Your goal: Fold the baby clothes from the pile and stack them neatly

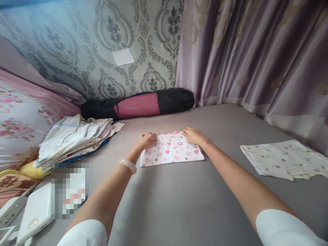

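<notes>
A folded white cloth point(173, 150) printed with pink hearts and flowers lies flat on the grey sheet in front of me. A bit of ruffled pink edging shows along its far edge. My left hand point(148, 140), below a pale bangle point(127, 166), has its fingers curled on the cloth's far left corner. At the far right corner, my right hand point(192, 136) holds the edge, thumb on top and the other fingers partly hidden. Off to the right, a separate cream cloth point(284, 160) with small dark and green prints lies spread out, untouched.
A stack of folded clothes point(74, 136) sits at the left beside a floral pillow point(20, 126). Nearer are a white power bank point(36, 212), a power strip point(12, 210) and a blurred-out item. A black and maroon long bag point(138, 104) lies along the wall; curtains point(243, 61) hang right.
</notes>
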The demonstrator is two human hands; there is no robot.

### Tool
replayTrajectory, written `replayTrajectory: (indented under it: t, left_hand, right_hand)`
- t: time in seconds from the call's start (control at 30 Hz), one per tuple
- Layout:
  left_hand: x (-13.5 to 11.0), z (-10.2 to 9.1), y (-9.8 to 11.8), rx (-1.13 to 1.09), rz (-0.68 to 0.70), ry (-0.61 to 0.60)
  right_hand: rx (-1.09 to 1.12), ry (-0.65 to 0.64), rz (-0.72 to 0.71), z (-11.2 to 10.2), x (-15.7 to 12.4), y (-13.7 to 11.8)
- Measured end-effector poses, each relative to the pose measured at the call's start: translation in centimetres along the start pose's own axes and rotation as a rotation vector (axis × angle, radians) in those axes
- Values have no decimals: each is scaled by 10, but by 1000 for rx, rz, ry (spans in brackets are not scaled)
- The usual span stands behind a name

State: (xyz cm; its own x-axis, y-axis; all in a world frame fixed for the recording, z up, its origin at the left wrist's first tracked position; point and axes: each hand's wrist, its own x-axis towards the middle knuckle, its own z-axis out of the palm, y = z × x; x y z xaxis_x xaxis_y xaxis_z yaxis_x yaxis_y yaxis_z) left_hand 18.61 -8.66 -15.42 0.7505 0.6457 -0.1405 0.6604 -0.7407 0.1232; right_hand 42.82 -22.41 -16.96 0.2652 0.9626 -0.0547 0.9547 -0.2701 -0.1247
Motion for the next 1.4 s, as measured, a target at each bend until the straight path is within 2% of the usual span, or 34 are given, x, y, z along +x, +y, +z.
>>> replayTrajectory:
  t: [0.23,0.4,0.53,0.63,0.77,0.93,1.17,1.3,1.4]
  left_hand:
    - [35,-24,-16,-108,51,-315]
    - [45,-32,-20,-70,11,-409]
    - [46,-31,-21,-43,13,-444]
    - [43,-32,-22,-27,36,-416]
    - [27,-44,-20,-49,76,-352]
    - [-6,-81,-16,-67,161,-308]
    - [-50,-131,-11,-146,182,-270]
    - [-60,-146,-5,-152,165,-158]
    - [-61,-147,-4,-99,186,23]
  right_hand:
    - [125,-168,38,-19,15,18]
    - [216,-265,8,-35,15,19]
    - [211,-278,6,-43,8,13]
    - [184,-239,5,-52,0,9]
    - [194,-271,-42,-66,-10,9]
    - [221,-214,-140,-94,-31,9]
    - [354,-174,-226,-134,-64,7]
    - [338,-124,-235,-147,-73,6]
    - [290,-2,-230,-149,-77,5]
